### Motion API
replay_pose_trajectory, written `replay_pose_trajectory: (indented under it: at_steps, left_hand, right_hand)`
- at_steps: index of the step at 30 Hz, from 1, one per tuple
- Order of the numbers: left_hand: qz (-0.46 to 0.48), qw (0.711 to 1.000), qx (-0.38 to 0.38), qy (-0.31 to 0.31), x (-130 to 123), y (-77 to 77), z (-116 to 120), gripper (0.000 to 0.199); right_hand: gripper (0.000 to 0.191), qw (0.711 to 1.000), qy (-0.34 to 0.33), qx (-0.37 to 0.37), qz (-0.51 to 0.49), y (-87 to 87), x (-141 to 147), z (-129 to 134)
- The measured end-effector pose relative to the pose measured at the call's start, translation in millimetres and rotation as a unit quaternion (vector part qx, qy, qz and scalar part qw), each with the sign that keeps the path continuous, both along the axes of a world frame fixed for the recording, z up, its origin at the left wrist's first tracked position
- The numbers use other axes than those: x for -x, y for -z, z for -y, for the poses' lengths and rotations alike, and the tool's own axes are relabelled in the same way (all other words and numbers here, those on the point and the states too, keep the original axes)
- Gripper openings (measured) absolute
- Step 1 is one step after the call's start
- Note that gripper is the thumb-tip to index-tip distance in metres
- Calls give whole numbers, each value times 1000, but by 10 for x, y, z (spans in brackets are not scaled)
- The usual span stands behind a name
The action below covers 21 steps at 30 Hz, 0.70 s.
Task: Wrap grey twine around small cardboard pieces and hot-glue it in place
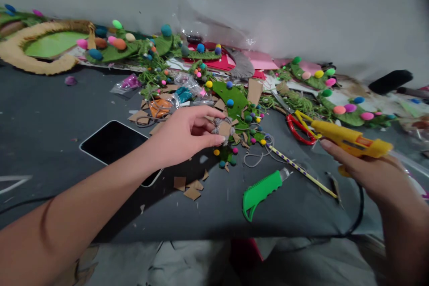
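Between its thumb and fingers, my left hand (187, 134) grips a small cardboard piece (224, 130) with grey yarn wound round its edges. Green felt (234, 98) and several coloured pompoms lie around and beyond it. On the right, my right hand (372, 170) is wrapped round a yellow glue gun (348, 137), whose nozzle points left, close to red-handled scissors (300, 128). Loose grey yarn (256, 157) trails on the table to the right of the cardboard piece.
A phone (114, 143) lies under my left forearm. Nearer the front are a green cutter (263, 192), a striped pencil (301, 170) and cardboard scraps (192, 193). Along the wall stretch a tan ring (36, 65), pompom-covered felt pieces (117, 51) and red paper (217, 63).
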<state>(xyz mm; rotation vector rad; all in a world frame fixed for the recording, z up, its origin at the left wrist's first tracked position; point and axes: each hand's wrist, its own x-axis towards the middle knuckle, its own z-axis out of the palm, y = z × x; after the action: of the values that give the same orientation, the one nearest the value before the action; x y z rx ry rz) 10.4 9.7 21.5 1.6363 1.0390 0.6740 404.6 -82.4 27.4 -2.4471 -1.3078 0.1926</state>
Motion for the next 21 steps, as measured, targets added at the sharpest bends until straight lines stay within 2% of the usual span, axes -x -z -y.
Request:
replay_pose_trajectory:
  at_steps: [4,9,12,17,19,21]
  left_hand:
    - [-24,1000,-6,8,-2,-7,-14,48]
    - [-35,999,1,18,-17,15,-32,48]
    - [-33,999,0,34,-16,44,-37,49]
    - [-39,998,-12,39,1,53,-45,47]
    - [-38,998,-12,42,-1,46,-43,46]
    - [-36,998,-15,48,-8,41,-37,45]
  right_hand:
    - [53,995,77,54,16,126,-326,-5]
    - [55,988,144,27,37,299,-610,154]
    - [61,984,171,32,48,339,-758,229]
    - [50,987,127,94,28,193,-726,313]
    - [50,989,87,117,-1,104,-648,410]
    - [43,995,19,99,-26,59,-621,558]
